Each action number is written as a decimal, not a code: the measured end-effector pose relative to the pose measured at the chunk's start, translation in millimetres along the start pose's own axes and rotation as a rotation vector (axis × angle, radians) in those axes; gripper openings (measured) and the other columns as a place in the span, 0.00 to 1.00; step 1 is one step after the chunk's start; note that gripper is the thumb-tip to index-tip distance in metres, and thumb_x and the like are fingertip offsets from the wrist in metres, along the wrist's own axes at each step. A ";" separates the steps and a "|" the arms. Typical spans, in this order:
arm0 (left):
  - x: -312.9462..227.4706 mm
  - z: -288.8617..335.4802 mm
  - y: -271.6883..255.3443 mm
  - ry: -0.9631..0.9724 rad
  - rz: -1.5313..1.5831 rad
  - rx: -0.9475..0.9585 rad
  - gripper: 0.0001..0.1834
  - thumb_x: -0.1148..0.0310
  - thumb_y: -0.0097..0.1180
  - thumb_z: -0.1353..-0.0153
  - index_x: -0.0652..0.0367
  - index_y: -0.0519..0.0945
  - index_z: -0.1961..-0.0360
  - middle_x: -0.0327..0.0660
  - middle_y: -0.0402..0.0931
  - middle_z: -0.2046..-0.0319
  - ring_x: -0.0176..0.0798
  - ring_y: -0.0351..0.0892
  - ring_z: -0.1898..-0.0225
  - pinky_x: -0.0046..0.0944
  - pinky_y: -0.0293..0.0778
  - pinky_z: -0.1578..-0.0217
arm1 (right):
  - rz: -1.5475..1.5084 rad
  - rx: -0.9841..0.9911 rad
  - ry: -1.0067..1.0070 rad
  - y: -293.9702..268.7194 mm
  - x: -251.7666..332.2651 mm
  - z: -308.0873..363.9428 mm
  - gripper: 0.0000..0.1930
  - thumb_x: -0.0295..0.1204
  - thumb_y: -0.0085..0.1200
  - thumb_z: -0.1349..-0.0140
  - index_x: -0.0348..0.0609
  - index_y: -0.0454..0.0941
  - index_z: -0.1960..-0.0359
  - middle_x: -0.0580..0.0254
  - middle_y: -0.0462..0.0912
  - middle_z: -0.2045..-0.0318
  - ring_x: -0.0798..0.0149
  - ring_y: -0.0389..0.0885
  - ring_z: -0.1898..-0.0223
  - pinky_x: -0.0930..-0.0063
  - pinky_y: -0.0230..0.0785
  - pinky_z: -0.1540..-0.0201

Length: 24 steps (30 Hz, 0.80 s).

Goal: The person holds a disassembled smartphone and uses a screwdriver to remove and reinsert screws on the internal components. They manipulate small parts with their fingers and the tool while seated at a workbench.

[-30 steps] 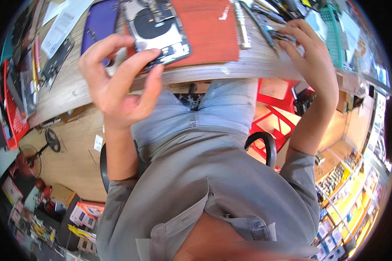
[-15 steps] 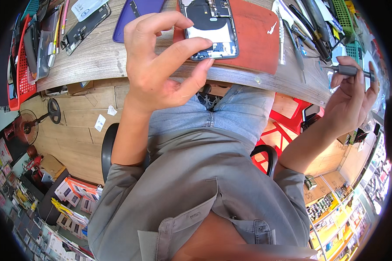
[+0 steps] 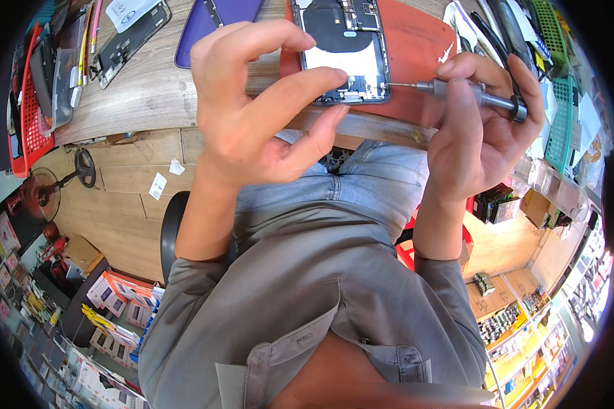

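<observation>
An opened phone (image 3: 341, 65), its inner parts bare, lies on a red-brown mat (image 3: 416, 41) near the table's front edge. My left hand (image 3: 242, 102) curls about its lower left corner: one fingertip rests at the left edge, another on the lower part, and the thumb is by the bottom edge. Between the fingers of my right hand (image 3: 481, 129) is a grey precision screwdriver (image 3: 488, 97). Its thin shaft points left, with the tip beside the phone's lower right edge; whether it touches is hard to make out.
Left of the phone lie a purple tray (image 3: 201, 37) and a separate phone part (image 3: 133, 44) under a white packet. A red basket (image 3: 34, 129) of tools stands at the far left. Several tools (image 3: 508, 27) and a green basket (image 3: 561, 123) are at the right.
My right hand has brought the screwdriver left from the table's right side to the phone. The phone and my left hand sit slightly farther right and lower in view.
</observation>
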<state>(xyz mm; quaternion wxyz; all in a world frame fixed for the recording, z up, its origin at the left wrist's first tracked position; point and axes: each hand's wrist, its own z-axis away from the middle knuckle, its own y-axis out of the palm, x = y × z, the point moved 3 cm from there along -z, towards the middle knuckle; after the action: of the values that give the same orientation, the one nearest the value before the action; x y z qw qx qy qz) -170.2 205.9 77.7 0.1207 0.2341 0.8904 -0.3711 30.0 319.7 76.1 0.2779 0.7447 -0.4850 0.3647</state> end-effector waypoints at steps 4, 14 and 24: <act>-0.1 -1.0 0.7 -0.019 -0.004 0.008 0.20 0.66 0.75 0.61 0.52 0.93 0.60 0.43 0.77 0.48 0.45 0.74 0.49 0.40 0.70 0.55 | 0.016 0.027 0.011 1.5 -0.1 2.0 0.31 0.10 0.51 0.32 0.34 0.58 0.29 0.35 0.83 0.55 0.67 0.80 0.71 0.79 0.71 0.74; -1.3 -4.0 3.4 -0.006 -0.038 0.046 0.21 0.64 0.75 0.62 0.50 0.93 0.61 0.44 0.79 0.48 0.46 0.73 0.49 0.41 0.70 0.53 | 0.062 0.031 0.072 7.6 3.4 2.1 0.32 0.09 0.54 0.34 0.37 0.59 0.30 0.36 0.83 0.56 0.66 0.80 0.71 0.78 0.74 0.71; -0.7 -2.9 4.4 0.079 -0.023 0.059 0.20 0.64 0.75 0.60 0.47 0.94 0.61 0.44 0.80 0.48 0.46 0.73 0.51 0.41 0.69 0.51 | 0.080 0.064 0.096 8.9 5.0 1.9 0.33 0.08 0.55 0.35 0.38 0.60 0.29 0.39 0.83 0.56 0.68 0.81 0.71 0.79 0.76 0.69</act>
<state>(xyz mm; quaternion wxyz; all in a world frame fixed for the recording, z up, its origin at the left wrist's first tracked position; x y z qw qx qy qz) -167.6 210.4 77.4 0.0743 0.2417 0.8859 -0.3889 23.6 312.3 79.6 0.2621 0.7151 -0.4884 0.4260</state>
